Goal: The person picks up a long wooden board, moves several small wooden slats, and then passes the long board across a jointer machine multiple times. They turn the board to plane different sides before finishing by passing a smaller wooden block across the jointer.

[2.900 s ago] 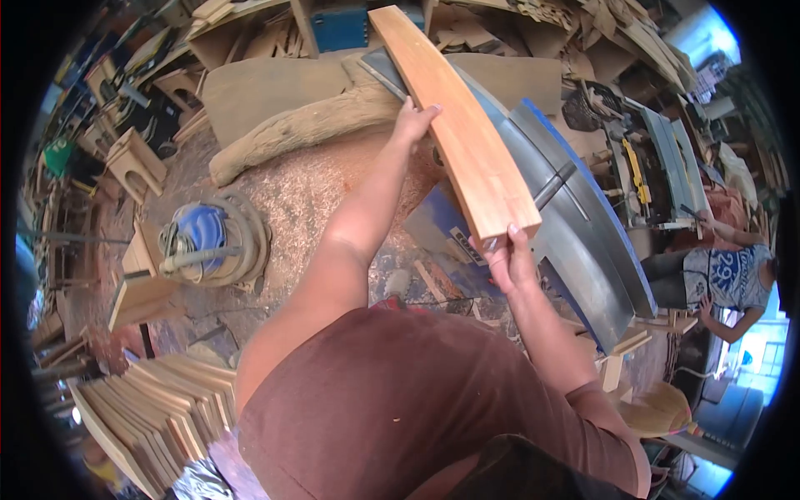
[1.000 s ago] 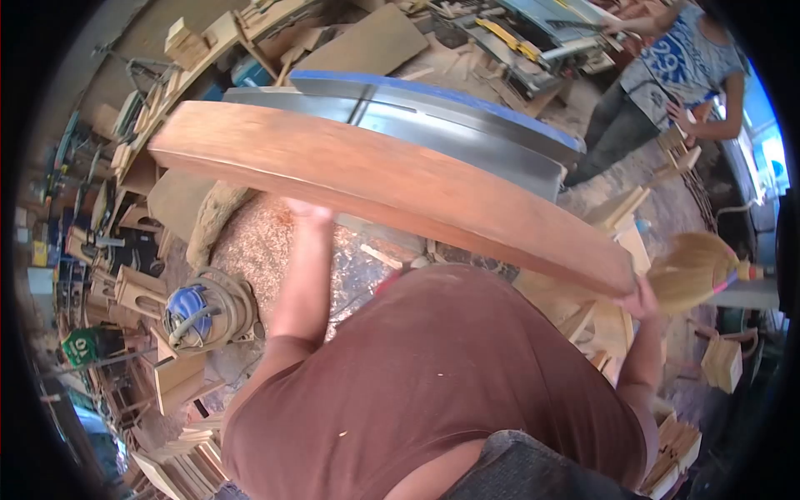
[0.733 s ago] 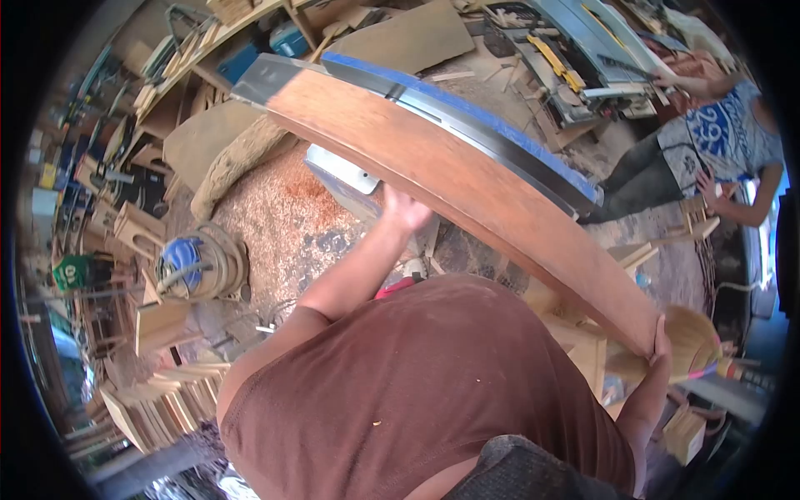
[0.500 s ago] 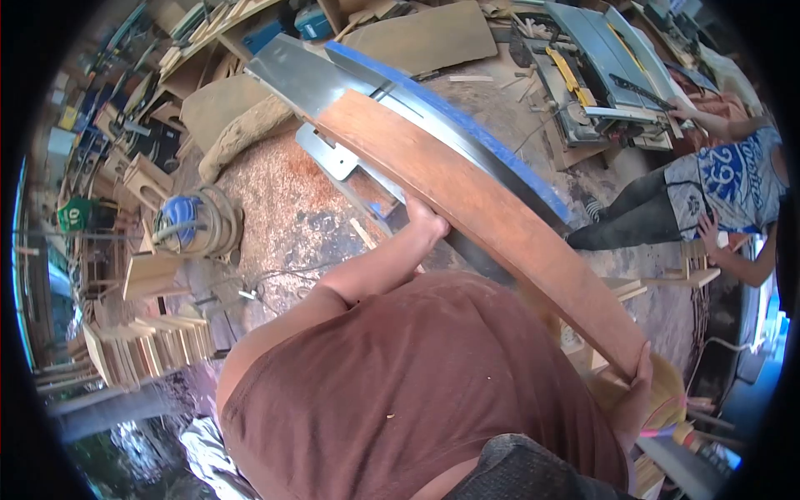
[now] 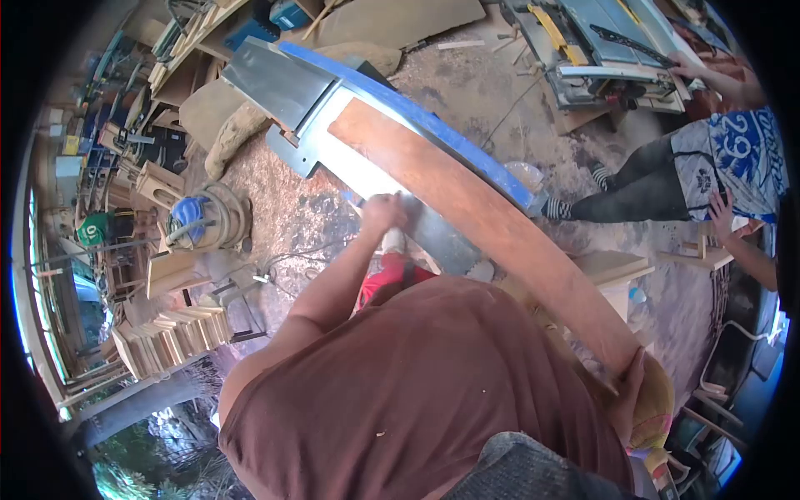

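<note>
A long reddish-brown wooden board [image 5: 500,229] lies along the metal bed of a jointer [image 5: 279,83], beside its blue fence [image 5: 400,96]. Its near end reaches past the bed toward my right side. My right hand [image 5: 631,387] grips that near end, with part of the fingers hidden under the wood. My left hand [image 5: 386,214] is off the board, closed at the near edge of the jointer bed. Something dark shows by its fingers, but I cannot make out what it holds.
A co-worker [image 5: 667,167] stands at right by a table saw [image 5: 583,58], one hand on it. Shavings cover the floor [image 5: 275,179]. At left are a blue-topped shop vacuum [image 5: 196,218] and stacked wood pieces [image 5: 171,340]. A pale board [image 5: 604,268] sits near the right side.
My left hand has let go of the board's side and moved down-left to the bed's edge. The board lies flatter on the bed now. My right hand keeps its near end.
</note>
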### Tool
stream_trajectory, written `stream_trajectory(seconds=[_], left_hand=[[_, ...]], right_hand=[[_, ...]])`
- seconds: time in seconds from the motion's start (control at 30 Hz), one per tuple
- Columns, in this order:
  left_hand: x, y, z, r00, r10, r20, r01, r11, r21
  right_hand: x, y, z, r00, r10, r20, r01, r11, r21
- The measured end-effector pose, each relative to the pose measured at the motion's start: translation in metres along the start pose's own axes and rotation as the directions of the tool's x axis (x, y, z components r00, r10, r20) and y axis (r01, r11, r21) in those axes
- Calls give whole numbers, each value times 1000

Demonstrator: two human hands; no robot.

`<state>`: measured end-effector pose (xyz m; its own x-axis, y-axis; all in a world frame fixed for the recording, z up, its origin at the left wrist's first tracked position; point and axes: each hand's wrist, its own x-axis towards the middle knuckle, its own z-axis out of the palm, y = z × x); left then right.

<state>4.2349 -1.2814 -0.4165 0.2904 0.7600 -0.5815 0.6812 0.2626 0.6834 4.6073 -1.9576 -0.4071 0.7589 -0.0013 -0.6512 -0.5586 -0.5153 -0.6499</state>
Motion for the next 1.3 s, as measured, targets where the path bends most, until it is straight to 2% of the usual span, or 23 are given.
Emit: stream_trajectory(seconds=[0.03, 0.07, 0.1, 0.13, 0.17, 0.23, 0.33, 0.47, 0.53, 0.63, 0.7, 0.77, 0.93, 1.03, 1.07, 1.17, 1.2, 1.27, 1.3], left_hand=[[-5, 12, -13, 939, 248, -239, -173, 940, 295], [-6, 20, -11, 737, 521, -432, -367, 844, 391], [-3, 35, -9, 719, 523, -458, -340, 839, 424], [19, 35, -6, 693, 614, -378, -427, 772, 471], [36, 42, 2, 699, 611, -371, -424, 773, 472], [63, 55, 23, 725, 498, -476, -85, 751, 655], [77, 65, 18, 726, 516, -454, -154, 766, 624], [81, 71, 14, 741, 530, -413, -138, 721, 679], [81, 69, 12, 757, 534, -378, -35, 610, 792], [83, 68, 11, 740, 570, -356, -63, 587, 807], [82, 69, 11, 752, 562, -345, -67, 586, 808], [83, 69, 10, 733, 584, -350, -94, 596, 797], [85, 68, 7, 689, 615, -383, -103, 606, 789], [88, 69, 1, 686, 614, -390, -105, 614, 783], [89, 70, -2, 693, 614, -377, -94, 595, 798], [97, 72, -13, 692, 616, -378, -90, 593, 800], [98, 71, -15, 696, 614, -373, -101, 597, 796], [101, 73, -21, 694, 613, -377, -104, 604, 790], [101, 72, -23, 701, 609, -370, -109, 604, 789]], right_hand=[[1, -1, 1, 1000, 3, -1, -3, 1000, 6], [-2, -1, 7, 1000, 5, -4, -5, 1000, 12], [-2, -2, 10, 1000, 5, -7, -5, 1000, 20], [-1, -3, 12, 1000, 7, -10, -7, 1000, 24], [-2, -5, 14, 1000, 9, -8, -8, 1000, 29], [0, -9, 21, 1000, 11, -12, -10, 999, 35], [2, -15, 29, 1000, 28, -13, -27, 999, 39], [7, -26, 37, 999, 34, -12, -33, 998, 53], [8, -32, 42, 999, 35, -4, -35, 997, 62], [17, -25, 32, 998, 55, -16, -54, 997, 56], [43, 2, 10, 997, 74, -32, -75, 997, -37], [56, -3, 16, 997, 69, -33, -71, 996, -59], [28, -36, 44, 989, 93, -117, -95, 995, -12], [19, -43, 55, 974, 172, -146, -166, 985, 56], [50, 10, 26, 998, 19, -55, -21, 999, -25], [45, 1, 36, 996, -91, 1, 90, 988, -125], [38, -9, 45, 995, -104, 6, 104, 987, -125], [25, -30, 64, 994, -8, -107, -13, 980, -197], [19, -39, 69, 994, -6, -107, -12, 986, -165]])
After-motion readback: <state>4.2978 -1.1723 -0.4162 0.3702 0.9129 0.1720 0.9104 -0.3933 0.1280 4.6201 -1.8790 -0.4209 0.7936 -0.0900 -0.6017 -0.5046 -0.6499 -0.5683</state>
